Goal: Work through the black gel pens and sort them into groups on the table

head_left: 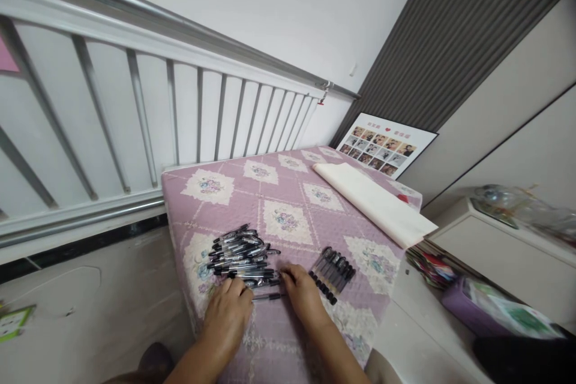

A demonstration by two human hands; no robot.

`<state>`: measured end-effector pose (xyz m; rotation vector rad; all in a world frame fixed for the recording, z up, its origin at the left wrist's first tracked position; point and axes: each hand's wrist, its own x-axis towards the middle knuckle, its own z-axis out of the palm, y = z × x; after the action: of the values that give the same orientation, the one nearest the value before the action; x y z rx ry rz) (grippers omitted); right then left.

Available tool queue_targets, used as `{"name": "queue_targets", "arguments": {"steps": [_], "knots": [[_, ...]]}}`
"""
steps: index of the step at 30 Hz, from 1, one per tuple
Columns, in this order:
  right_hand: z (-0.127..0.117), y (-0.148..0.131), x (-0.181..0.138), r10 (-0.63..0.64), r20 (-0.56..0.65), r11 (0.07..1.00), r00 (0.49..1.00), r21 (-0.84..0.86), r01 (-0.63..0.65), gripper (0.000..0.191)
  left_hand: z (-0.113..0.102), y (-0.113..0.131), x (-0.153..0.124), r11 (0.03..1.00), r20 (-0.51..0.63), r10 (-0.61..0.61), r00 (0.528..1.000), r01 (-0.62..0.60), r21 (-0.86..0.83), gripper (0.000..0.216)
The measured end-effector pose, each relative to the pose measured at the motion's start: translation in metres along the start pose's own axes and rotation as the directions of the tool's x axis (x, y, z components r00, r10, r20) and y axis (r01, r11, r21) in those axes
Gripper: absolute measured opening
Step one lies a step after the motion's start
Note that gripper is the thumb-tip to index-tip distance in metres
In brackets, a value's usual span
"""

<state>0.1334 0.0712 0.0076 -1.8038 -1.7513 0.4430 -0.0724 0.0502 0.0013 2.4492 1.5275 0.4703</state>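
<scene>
A heap of black-and-clear pens (238, 252) lies on the floral cloth in front of me. At its near edge my left hand (229, 312) is closed, its fingertips at one end of a single pen (269, 297) that points right. My right hand (302, 294) sits just right of the heap with thumb and fingers pinched together; what is between them is hidden or too small to name. To the right of that hand, several pens (333, 273) lie side by side in a neat slanted row, dark at both ends.
The pens rest on a purple patterned bed cover (243, 192). A cream rolled sheet (378, 204) lies across its right side. Along the left runs a white radiator (216, 114). A photo board (387, 144) leans at the far end, and a purple bin (468, 306) stands at right.
</scene>
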Motion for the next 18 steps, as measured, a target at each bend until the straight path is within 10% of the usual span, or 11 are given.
{"name": "queue_targets", "arguments": {"steps": [10,18], "knots": [[0.001,0.003,0.003,-0.006,0.04,0.997,0.999,-0.079,0.009,0.013,-0.006,0.003,-0.001,1.0,0.005,0.015,1.0,-0.015,-0.011,0.016],[-0.001,0.017,-0.024,0.249,-0.138,0.876,0.959,0.455,-0.162,0.025,0.002,-0.003,-0.007,0.967,-0.044,0.023,0.999,-0.033,-0.251,0.015]]}}
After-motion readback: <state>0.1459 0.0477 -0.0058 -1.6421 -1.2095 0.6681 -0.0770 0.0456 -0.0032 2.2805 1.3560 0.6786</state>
